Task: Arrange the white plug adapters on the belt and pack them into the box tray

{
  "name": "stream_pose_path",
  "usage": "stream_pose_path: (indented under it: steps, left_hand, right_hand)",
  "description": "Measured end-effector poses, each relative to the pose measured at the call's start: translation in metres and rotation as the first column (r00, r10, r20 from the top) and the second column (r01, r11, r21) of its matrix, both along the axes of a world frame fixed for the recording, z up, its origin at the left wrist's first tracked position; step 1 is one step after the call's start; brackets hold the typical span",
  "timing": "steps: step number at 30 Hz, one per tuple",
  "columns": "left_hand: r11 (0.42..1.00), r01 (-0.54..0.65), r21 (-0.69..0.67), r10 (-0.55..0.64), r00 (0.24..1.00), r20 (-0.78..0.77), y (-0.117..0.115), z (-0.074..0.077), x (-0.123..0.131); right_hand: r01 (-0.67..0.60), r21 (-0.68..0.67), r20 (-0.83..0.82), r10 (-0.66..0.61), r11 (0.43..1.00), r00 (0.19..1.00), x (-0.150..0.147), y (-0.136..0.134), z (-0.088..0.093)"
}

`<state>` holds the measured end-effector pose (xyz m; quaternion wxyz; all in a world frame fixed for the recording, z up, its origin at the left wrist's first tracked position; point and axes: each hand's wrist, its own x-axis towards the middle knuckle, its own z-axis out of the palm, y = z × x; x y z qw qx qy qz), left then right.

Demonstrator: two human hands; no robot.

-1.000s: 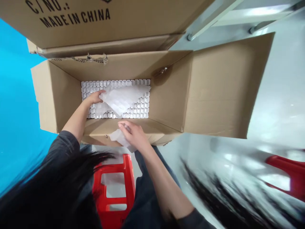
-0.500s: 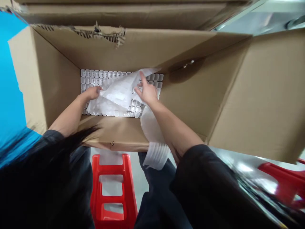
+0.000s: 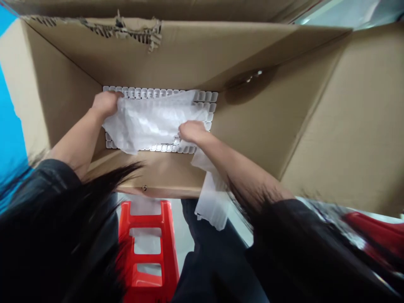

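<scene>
Deep inside an open cardboard box (image 3: pixel 189 50), both of my hands are at a thin white foam sheet (image 3: pixel 154 120). My left hand (image 3: pixel 107 104) is closed on the sheet's upper left edge. Its fingertips are partly hidden by the sheet. Toward the right end, my right hand (image 3: pixel 192 131) has its fingers pinched together on the foam. Beneath the sheet lie rows of small white square-topped pieces (image 3: pixel 138 93), showing along the back, right and front edges. A strip of the same foam (image 3: pixel 213 202) hangs over the box's front wall under my right forearm.
The box's back rim has a torn corrugated edge (image 3: pixel 126 33). A wide flap (image 3: pixel 353 126) spreads out on the right. Below the front wall stands a red plastic stool (image 3: pixel 167 252) between my legs. Another red object (image 3: pixel 375 229) is at the right. Loose hair crosses the lower view.
My left hand has moved up and left, spreading the foam flatter over the white pieces. My right hand has lowered, and its outstretched fingers have closed.
</scene>
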<state>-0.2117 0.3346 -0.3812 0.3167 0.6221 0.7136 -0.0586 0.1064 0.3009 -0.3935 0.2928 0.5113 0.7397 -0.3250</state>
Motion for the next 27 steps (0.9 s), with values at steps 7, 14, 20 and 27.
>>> stream_pose_path:
  steps: [7, 14, 20, 27]
  left_hand:
    - [0.937, 0.319, 0.144, -0.316, 0.948, -0.045, -0.014, 0.006, 0.039]
    - [0.92, 0.368, -0.133, -0.376, 0.926, -0.038, -0.062, -0.044, 0.012]
    - [0.924, 0.246, -0.292, -0.272, 0.961, -0.052, -0.073, -0.076, 0.001]
    - [0.943, 0.192, -0.271, -0.214, 0.975, -0.053, -0.078, -0.079, -0.005]
  right_hand:
    - [-0.047, -0.271, 0.083, 0.072, 0.961, 0.994, -0.018, -0.027, -0.019]
    - [-0.115, -0.295, 0.087, 0.147, 0.948, 0.985, -0.002, -0.015, -0.038]
    - [-0.112, -0.235, 0.214, 0.163, 0.966, 0.963, 0.019, -0.017, -0.048]
    - [-0.187, -0.214, 0.165, 0.224, 0.959, 0.961, 0.031, -0.016, -0.05]
